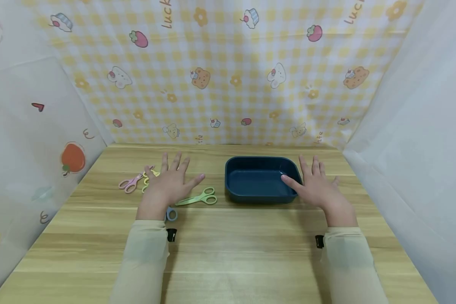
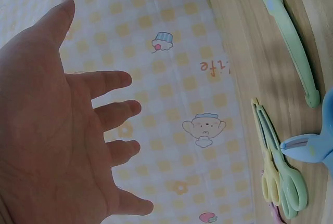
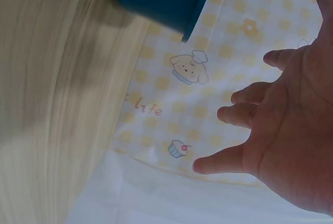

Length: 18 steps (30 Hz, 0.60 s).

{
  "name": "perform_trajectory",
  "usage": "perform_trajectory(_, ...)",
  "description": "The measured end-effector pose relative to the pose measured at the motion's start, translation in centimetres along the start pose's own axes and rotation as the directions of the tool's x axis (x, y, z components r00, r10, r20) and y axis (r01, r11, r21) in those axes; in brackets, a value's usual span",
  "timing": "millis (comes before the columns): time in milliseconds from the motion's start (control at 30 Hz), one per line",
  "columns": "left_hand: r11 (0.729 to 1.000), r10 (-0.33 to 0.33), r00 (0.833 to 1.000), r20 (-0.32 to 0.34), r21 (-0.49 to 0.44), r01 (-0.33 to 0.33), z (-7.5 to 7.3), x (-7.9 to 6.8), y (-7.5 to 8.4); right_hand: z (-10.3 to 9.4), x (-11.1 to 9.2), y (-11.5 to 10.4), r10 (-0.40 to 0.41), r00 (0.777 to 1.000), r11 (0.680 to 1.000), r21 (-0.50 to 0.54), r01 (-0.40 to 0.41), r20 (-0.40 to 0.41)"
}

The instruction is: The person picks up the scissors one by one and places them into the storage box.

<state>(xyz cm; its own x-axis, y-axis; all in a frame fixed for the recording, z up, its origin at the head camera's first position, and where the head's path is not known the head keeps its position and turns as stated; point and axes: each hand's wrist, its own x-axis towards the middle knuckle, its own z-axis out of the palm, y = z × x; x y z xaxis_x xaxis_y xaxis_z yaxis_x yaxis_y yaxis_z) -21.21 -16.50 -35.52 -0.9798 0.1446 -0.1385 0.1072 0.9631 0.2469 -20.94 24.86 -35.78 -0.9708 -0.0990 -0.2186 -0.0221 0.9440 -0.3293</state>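
In the head view, the left hand is spread wide above the scissors, holding nothing. The green scissors lie between it and the dark blue container, loops turned toward the container, so those loops seem the surest part to pinch. The pink scissors and yellow scissors lie on the hand's other side, and the blue scissors show a loop beside its heel; lifting any pair straight up should spare its neighbours. The right hand, also spread wide and holding nothing, is at the container's right end, thumb crossing the rim in this view; a light hold there would keep the container steady on the wooden table. In the left wrist view, yellow and green handles lie so close that I cannot tell one pair from two, so single out a loop carefully before curling the fingers. In the right wrist view, the fingers are clear of the container, so steadying it would mean moving in first.
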Motion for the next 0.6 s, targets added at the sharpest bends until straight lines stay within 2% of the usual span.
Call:
perform_trajectory(300,0.999,0.037,0.999,0.000,-0.008,-0.037,0.3,0.4,0.4,0.5,0.8,1.3,-0.018,1.000,1.000,-0.011,0.018,0.025)
perform_trajectory(600,0.998,0.064,0.997,0.033,-0.009,-0.064,1.9,0.6,0.7,1.4,1.9,2.8,-0.040,0.990,0.999,0.012,0.038,0.132)
